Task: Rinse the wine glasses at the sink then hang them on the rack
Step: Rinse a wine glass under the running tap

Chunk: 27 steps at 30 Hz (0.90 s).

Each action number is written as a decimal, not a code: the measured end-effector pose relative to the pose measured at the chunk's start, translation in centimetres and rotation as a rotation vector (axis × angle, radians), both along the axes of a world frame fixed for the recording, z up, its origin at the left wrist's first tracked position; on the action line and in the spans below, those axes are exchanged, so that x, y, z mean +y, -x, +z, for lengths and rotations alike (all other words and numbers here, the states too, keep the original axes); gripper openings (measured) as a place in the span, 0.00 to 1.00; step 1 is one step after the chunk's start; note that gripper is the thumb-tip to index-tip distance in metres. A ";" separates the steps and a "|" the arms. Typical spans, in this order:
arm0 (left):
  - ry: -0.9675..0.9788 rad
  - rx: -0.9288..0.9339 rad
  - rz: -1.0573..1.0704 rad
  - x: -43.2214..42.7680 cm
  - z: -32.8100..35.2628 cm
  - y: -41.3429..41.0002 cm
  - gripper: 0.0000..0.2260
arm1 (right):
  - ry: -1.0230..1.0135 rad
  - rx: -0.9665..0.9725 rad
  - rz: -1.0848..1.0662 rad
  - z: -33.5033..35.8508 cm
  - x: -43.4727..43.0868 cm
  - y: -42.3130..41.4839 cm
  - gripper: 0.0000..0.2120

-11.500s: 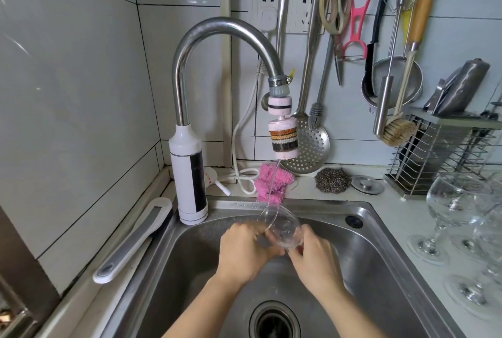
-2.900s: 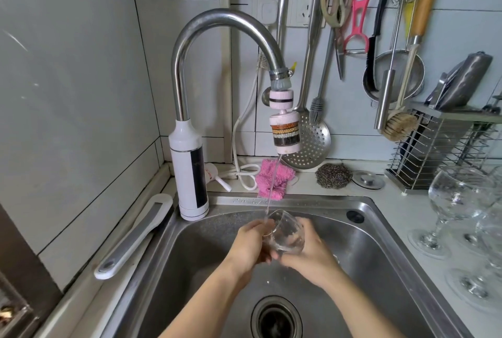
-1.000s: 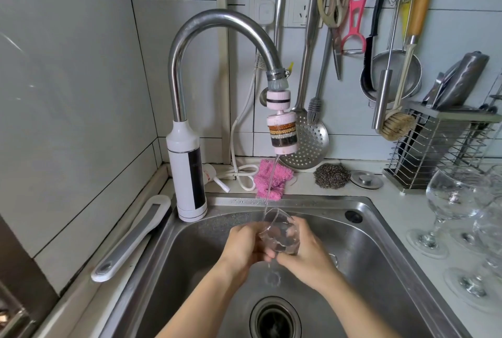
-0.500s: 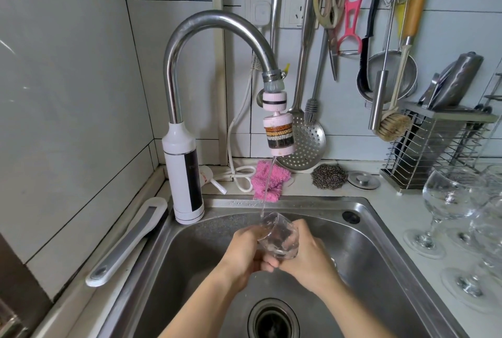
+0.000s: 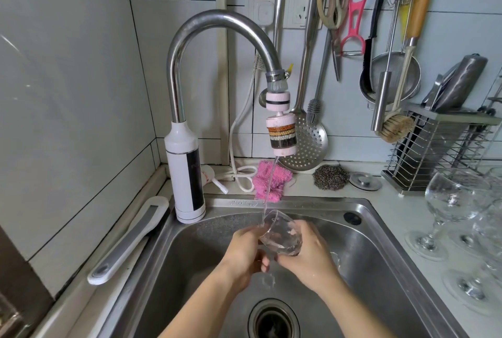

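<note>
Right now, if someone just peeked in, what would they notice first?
First, low in the middle, the left hand and right hand hold a clear wine glass tilted over the sink, under a thin stream of water from the big curved tap. Next, more wine glasses stand on the counter at the right, and a bright pink peeler hangs on the wall above.

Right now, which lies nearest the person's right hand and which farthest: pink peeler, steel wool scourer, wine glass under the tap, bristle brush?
1. Wine glass: held by the right hand, above the sink.
2. Steel wool scourer: on the counter behind the sink.
3. Bristle brush: hanging low on the wall, to the right.
4. Pink peeler: hanging high on the wall.
</note>
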<state>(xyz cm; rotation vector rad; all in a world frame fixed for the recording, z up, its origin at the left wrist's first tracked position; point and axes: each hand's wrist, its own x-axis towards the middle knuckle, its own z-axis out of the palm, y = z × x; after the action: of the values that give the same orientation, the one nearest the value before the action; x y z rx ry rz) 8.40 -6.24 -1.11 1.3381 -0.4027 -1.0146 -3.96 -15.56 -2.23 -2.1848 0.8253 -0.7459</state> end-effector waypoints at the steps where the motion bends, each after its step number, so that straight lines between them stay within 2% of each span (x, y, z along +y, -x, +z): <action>1: 0.009 -0.004 -0.008 0.1 0.1 0.1 0.12 | 0.010 -0.001 0.000 0.0 0.0 0.0 0.27; 6: 0.071 0.009 -0.061 0.1 0.5 0.2 0.14 | -0.026 0.044 0.017 -0.2 0.1 0.1 0.31; 12: 0.015 -0.024 -0.034 0.1 0.2 0.1 0.12 | -0.097 0.017 0.092 0.2 0.3 -0.1 0.37; 18: 0.020 -0.020 -0.032 0.2 0.4 -0.1 0.13 | -0.079 -0.017 0.059 0.2 0.4 -0.1 0.26; 23: 0.022 -0.011 -0.049 0.4 0.7 0.3 0.12 | -0.036 -0.003 -0.015 0.6 0.6 0.4 0.32; 27: 0.049 -0.049 0.006 0.4 0.8 0.2 0.11 | -0.093 0.026 0.022 0.7 0.9 0.2 0.35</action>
<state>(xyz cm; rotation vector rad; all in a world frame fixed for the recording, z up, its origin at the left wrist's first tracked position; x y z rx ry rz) 8.21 -5.88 -0.35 1.3220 -0.4574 -0.9623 -4.18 -14.69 -1.51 -2.1208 0.8314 -0.6570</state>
